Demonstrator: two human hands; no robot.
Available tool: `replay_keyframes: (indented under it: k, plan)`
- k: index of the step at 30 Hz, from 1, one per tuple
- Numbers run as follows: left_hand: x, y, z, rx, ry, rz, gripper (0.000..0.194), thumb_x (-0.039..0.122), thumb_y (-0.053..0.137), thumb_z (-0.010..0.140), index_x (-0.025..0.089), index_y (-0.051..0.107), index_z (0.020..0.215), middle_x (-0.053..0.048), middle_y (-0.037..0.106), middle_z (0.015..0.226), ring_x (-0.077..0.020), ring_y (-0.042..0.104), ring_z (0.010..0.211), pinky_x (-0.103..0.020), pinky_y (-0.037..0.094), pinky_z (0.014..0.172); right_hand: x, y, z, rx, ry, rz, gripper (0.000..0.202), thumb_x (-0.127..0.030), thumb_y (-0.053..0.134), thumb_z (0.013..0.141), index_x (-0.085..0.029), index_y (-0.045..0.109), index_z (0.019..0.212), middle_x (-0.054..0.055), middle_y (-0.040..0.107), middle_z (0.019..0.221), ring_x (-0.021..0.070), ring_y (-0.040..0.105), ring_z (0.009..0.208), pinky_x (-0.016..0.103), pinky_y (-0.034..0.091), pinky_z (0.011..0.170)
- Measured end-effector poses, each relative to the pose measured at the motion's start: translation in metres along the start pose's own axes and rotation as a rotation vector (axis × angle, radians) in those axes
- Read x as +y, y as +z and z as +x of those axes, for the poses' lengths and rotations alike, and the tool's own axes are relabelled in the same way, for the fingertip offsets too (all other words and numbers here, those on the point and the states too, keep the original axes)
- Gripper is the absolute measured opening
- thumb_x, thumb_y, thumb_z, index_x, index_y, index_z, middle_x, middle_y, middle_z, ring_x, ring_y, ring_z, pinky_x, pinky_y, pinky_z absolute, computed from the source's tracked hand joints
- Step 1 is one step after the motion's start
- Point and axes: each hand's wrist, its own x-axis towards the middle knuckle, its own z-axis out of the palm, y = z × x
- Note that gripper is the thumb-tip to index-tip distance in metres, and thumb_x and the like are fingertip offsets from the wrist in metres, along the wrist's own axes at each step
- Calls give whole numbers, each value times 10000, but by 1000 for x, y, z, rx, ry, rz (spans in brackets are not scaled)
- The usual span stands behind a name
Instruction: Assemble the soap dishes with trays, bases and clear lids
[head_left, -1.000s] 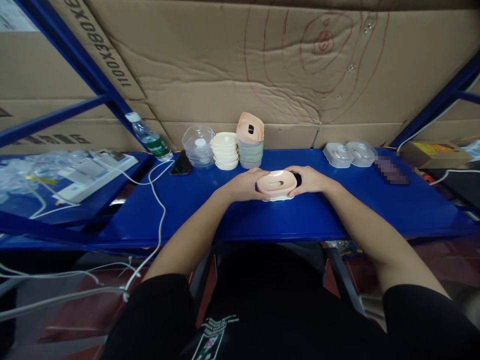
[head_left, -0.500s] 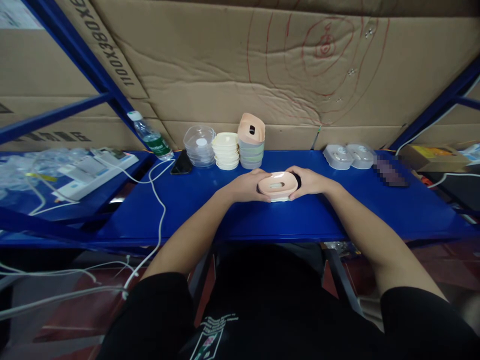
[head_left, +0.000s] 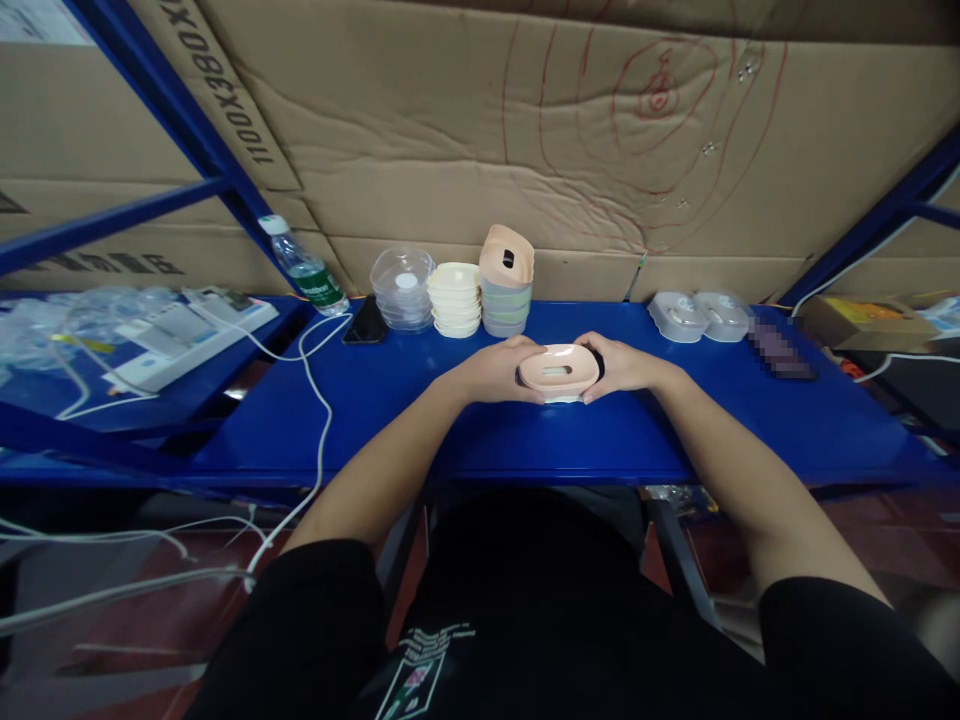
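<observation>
A peach oval piece (head_left: 559,369) with a slot in its top is held over the blue table, with a pale rim showing under it. My left hand (head_left: 504,370) grips its left side and my right hand (head_left: 616,364) its right side. Dark bits show between the piece and each hand. Behind my hands stand a stack of peach and grey-green pieces (head_left: 507,285), a stack of cream pieces (head_left: 454,300) and a stack of clear bowls (head_left: 403,290).
A phone (head_left: 365,322) and a tilted water bottle (head_left: 311,275) are at the back left of the blue table (head_left: 375,430). White cables (head_left: 324,440) cross its left side. Two clear-lidded containers (head_left: 699,315) and a blurred-out object (head_left: 780,348) lie at the right.
The view has shifted slightly. Both hands keep the same hold on the peach piece, with no clear movement of it.
</observation>
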Motion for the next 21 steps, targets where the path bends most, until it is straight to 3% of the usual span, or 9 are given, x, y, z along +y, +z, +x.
replay_keyframes:
  k: [6, 21]
  plan:
    - [1, 0, 1, -5, 9, 29, 954, 619, 886, 810, 219, 590, 1624, -158, 622, 1617, -390, 580, 1520, -530, 445, 1309, 2, 1, 0, 15, 13, 17, 1035, -655, 1060, 532, -275, 667, 1412, 126, 762, 1405, 447, 723, 1297, 616, 589, 1112]
    - [-9, 4, 5, -47, -31, 33, 1018, 645, 873, 831, 217, 532, 1690, -163, 616, 1669, -388, 569, 1544, -530, 433, 1302, 1, 1, 1, 20, -22, -38, 1008, -639, 1065, 565, -289, 685, 1430, 121, 781, 1393, 432, 749, 1269, 594, 623, 1076]
